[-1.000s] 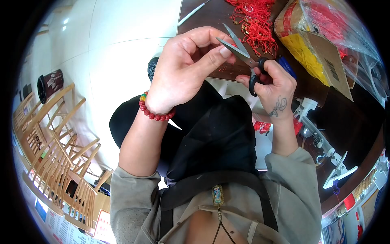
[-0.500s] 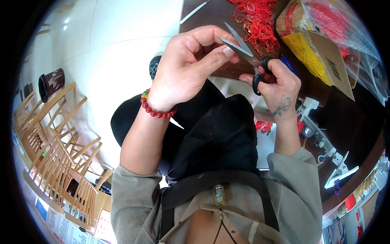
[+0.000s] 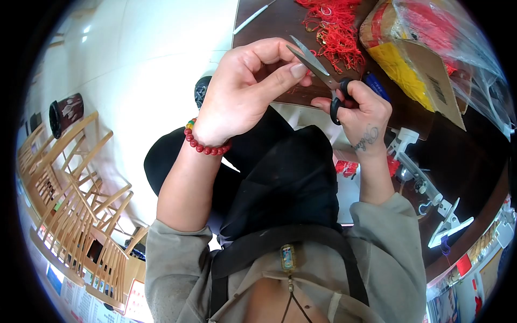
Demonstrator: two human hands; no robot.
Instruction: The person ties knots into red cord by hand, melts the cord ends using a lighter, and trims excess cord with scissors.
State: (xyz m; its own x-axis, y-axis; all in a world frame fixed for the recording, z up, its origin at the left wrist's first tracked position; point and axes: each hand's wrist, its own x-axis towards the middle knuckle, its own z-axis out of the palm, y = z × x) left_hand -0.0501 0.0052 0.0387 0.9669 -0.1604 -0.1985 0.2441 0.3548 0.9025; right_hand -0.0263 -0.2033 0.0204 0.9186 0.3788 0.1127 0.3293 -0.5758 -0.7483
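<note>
My right hand (image 3: 367, 110) grips a pair of scissors (image 3: 322, 71) by its black handles, with fingers through the loops. The blades point up and left, parted only slightly, and lie right by my left fingertips. My left hand (image 3: 250, 89) is closed in a pinch, thumb against the fingers. A bit of red shows at the fingertips, too small to name. Behind the blades, a heap of red knotted cords (image 3: 338, 35) with small gold-coloured pieces lies on the dark table (image 3: 280, 27).
A taped cardboard box (image 3: 414, 70) with plastic wrap and red contents stands at the right. Near it lies a blue object (image 3: 376, 86). A white pen-like tool (image 3: 252, 19) rests by the table's left edge. A white clamp-like stand (image 3: 425, 185) is at the right; wooden chairs (image 3: 81, 210) stand left.
The scissor blades have closed partway beside my left fingertips. My left hand keeps its pinch. The whole view has shifted slightly.
</note>
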